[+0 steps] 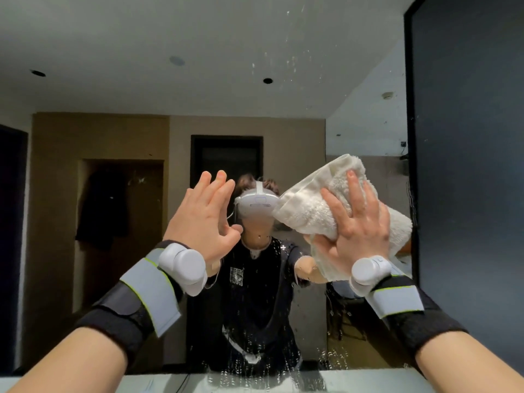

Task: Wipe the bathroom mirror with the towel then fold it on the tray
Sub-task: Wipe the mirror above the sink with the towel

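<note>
The bathroom mirror [198,66] fills most of the view and carries water spots and streaks, thickest at its lower middle and upper right. My right hand [357,222] presses a bunched white towel [306,205] flat against the glass at the right, near the mirror's dark right frame. My left hand [204,214] is raised beside it with fingers spread, palm toward the glass, holding nothing. Both wrists wear black straps with white trackers. No tray is in view.
A dark wall panel [467,137] borders the mirror on the right. A pale counter edge [368,381] runs along the bottom. The mirror reflects a person with a headset, a doorway and a dark garment hanging on a wall.
</note>
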